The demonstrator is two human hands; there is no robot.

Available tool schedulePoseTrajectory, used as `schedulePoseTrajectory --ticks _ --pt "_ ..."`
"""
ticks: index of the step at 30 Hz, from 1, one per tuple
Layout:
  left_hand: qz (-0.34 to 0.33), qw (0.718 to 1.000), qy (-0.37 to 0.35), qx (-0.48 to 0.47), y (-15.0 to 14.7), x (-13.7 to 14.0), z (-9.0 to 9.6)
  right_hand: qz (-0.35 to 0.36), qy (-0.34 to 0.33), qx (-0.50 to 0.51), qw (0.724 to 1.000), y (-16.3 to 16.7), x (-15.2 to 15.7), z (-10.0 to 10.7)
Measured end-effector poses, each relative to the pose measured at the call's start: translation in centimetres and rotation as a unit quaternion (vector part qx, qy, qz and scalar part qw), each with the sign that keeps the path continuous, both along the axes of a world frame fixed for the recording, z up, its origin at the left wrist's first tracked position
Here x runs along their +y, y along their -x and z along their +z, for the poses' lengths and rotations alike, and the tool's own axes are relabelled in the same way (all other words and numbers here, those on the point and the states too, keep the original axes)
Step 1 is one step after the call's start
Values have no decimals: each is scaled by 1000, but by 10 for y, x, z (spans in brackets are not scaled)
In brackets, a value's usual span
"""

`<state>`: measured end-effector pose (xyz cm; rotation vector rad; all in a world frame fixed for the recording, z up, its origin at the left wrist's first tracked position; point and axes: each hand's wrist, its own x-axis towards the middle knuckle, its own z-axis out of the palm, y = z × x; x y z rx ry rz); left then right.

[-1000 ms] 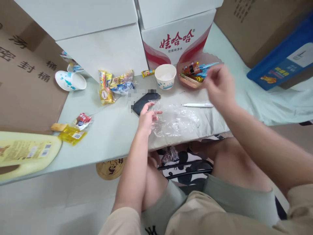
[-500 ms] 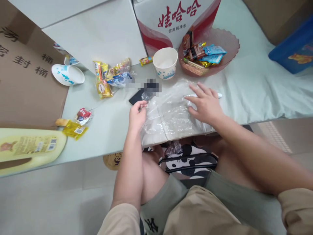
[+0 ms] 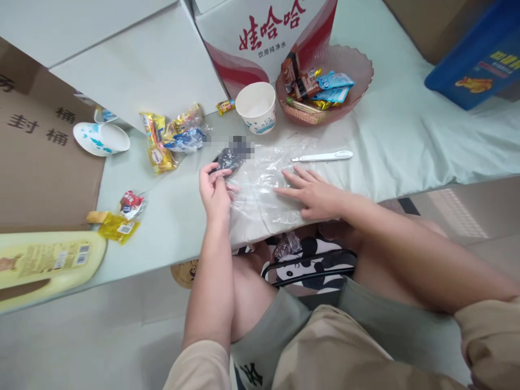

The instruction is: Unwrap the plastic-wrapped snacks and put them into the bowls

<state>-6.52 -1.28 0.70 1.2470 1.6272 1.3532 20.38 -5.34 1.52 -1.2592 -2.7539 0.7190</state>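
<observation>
A clear, crinkled plastic bag [image 3: 260,203] lies spread along the front edge of the cloth-covered table. My left hand [image 3: 216,192] is at its left side, fingers bent and closed on the edge of the plastic. My right hand [image 3: 314,194] rests flat on the bag's right part, fingers spread and empty. Just beyond those fingers lies a white utility knife [image 3: 325,156], its tip pointing left. Past my left fingertips is a dark phone [image 3: 222,158], partly covered by the plastic and partly blurred out.
A paper cup [image 3: 257,108] stands beside a pink bowl [image 3: 349,89] of wrapped snacks. Snack packets [image 3: 158,154] lie to the left, near a tipped paper cup [image 3: 101,139]. A yellow bottle [image 3: 49,265] lies front left. Boxes [image 3: 268,49] line the back; a blue container [image 3: 467,59] stands right.
My right hand has slid nearer the table's front edge, and the knife it partly covered now shows in full. My left hand stays at the bag's left edge. The view has shifted slightly.
</observation>
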Motion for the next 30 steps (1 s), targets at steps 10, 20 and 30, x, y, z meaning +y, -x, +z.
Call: schedulePoseTrajectory --ticks 10,20,30 --pt "-145 928 -159 305 -3 -18 12 -49 -76 100 991 -15 -13 19" --pt "-373 811 88 442 0 -24 13 -57 -10 -61 996 -29 3 0" --pt "-217 888 -50 403 -11 -13 13 -32 30 -111 993 -25 -33 26"
